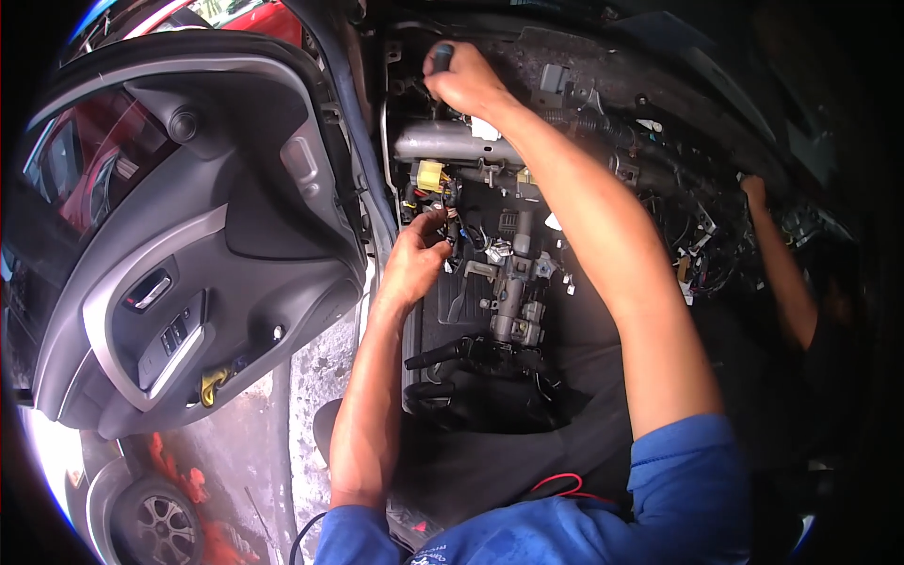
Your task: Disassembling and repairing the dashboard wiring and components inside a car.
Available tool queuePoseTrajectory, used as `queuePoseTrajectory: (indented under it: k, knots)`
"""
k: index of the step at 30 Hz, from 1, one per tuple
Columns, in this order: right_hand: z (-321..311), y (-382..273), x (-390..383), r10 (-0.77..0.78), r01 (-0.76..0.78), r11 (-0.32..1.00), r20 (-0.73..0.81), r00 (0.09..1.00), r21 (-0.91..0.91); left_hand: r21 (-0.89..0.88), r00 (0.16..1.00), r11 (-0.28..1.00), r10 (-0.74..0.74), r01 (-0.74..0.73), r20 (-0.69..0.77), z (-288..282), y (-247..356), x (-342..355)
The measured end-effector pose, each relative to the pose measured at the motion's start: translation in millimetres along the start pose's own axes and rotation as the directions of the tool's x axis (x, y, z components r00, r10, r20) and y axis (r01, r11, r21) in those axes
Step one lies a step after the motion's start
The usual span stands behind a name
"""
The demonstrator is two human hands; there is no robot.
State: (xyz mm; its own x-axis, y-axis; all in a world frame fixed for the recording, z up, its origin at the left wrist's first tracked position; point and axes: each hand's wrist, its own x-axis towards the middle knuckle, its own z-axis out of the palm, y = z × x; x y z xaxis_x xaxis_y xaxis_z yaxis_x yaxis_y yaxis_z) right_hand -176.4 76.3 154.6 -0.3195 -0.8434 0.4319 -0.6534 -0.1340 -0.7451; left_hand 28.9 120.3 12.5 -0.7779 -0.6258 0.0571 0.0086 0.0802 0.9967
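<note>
I look into a car cabin with the dashboard stripped out. My right hand (464, 80) is raised to the top of the opening, fist closed around a dark tool handle (441, 52). My left hand (415, 256) is lower, fingers pinched on a bundle of black wires and connectors (454, 229) beside a yellow connector (431, 176). Between the hands runs a grey metal cross tube (443, 141). The bare steering column (517, 282) with its stalk switches (461, 353) hangs below my left hand.
The open driver's door (188, 254) with grey trim panel and window switches stands to the left. Concrete ground and a wheel (160, 523) show beneath it. Another person's arm (782, 273) reaches into loose wiring at the right. A red wire (565, 485) lies near my sleeve.
</note>
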Motion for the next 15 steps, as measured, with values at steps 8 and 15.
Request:
queuePoseTrajectory:
  k: [8,15]
  knots:
    - [33.5,-22.6,-36.6,-0.359,0.281,0.855,-0.106,0.927,-0.436,0.261,0.996,0.963,-0.049,0.068,-0.079,-24.8,-17.9,-8.1]
    - [57.0,-15.8,-31.2,-0.153,0.095,0.977,-0.324,0.934,-0.189,0.139,0.997,0.989,-0.032,0.042,-0.073,-25.1,-13.2,-7.1]
